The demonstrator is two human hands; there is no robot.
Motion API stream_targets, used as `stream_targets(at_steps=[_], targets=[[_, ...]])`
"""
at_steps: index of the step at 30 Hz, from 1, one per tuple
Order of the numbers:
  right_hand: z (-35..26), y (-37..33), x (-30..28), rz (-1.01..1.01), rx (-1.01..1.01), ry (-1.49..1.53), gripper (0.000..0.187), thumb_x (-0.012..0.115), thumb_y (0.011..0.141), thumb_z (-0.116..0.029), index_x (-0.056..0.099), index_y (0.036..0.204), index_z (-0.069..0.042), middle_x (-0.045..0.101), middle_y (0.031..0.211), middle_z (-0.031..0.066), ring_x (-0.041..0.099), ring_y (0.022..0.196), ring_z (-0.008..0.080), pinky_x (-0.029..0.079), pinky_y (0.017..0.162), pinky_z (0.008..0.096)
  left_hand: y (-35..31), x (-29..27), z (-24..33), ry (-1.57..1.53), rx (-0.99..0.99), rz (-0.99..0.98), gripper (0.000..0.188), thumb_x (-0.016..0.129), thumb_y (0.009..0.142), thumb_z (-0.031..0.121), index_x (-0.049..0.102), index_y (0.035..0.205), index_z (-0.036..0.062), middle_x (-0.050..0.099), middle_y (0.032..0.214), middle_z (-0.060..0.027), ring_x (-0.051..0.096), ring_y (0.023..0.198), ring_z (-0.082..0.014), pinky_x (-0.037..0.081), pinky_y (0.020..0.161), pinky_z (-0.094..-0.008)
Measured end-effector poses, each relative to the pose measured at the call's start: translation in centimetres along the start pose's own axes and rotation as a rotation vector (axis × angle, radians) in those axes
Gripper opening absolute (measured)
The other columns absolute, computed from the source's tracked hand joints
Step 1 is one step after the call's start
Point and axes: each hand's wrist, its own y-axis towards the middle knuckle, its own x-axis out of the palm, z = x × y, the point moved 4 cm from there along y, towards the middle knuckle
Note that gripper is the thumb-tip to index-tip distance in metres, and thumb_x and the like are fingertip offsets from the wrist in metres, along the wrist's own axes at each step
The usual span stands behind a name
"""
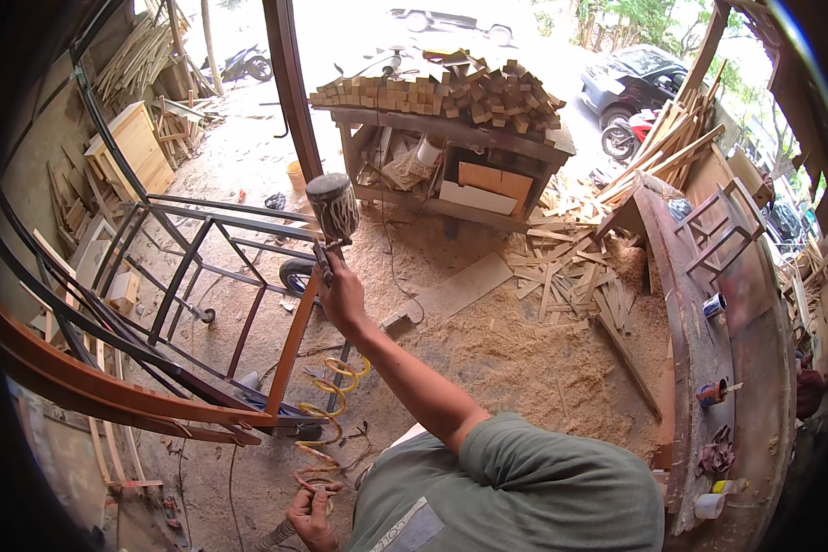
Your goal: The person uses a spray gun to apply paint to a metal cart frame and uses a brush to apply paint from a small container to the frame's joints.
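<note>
- While sawdust covers the workshop floor, the left hand point(311, 515), nearest the camera, closes around a coiled yellow air hose point(327, 432).
- Beyond the hose, the right hand point(340, 293) grips a grey metal spray gun with a round cup point(332, 216).
- Left of the gun, the dark metal frame point(193, 276) shows one orange-coated bar; most bars look uncoated.
- Behind the gun stands a wooden workbench stacked with cut blocks point(442, 97).

The floor point(524, 359) was covered with sawdust. Offcuts point(561, 267) were strewn before the bench point(451, 129), on which blocks point(451, 90) were piled; a frame point(193, 276) was stood left of the bench.
</note>
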Motion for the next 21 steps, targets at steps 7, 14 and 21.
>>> stream_targets(at_steps=[7,14,21], targets=[[4.1,-2.8,0.6,-0.079,0.046,-0.053,0.035,0.068,0.090,-0.017,0.060,0.121,-0.003,0.067,0.103,0.0236,0.065,0.088,0.0444,0.052,0.073,0.0495,0.2,0.4,-1.3,0.002,-0.052,-0.053,0.015,0.063,0.096,0.012,0.071,0.099,-0.0001,0.071,0.090,-0.0029,0.060,0.079,-0.0091,0.045,0.070,-0.0229],[4.5,-6.5,-1.2,-0.106,0.031,0.011,0.040,0.068,0.092,-0.020,0.060,0.127,-0.002,0.067,0.104,0.0262,0.066,0.089,0.0454,0.053,0.074,0.0481,0.8,0.3,-2.2,0.034,-0.047,-0.092,0.016,0.062,0.098,0.014,0.071,0.100,0.0002,0.071,0.091,-0.0032,0.059,0.079,-0.0083,0.045,0.069,-0.0221],[3.2,-7.2,-3.6,-0.049,-0.037,0.094,0.043,0.070,0.091,-0.019,0.059,0.128,0.000,0.068,0.105,0.0266,0.069,0.091,0.0418,0.054,0.074,0.0424,1.9,1.3,-1.4,-0.007,-0.017,-0.111,0.017,0.063,0.097,0.013,0.070,0.092,-0.0023,0.071,0.086,-0.0043,0.057,0.074,-0.0064,0.043,0.066,-0.0217]])
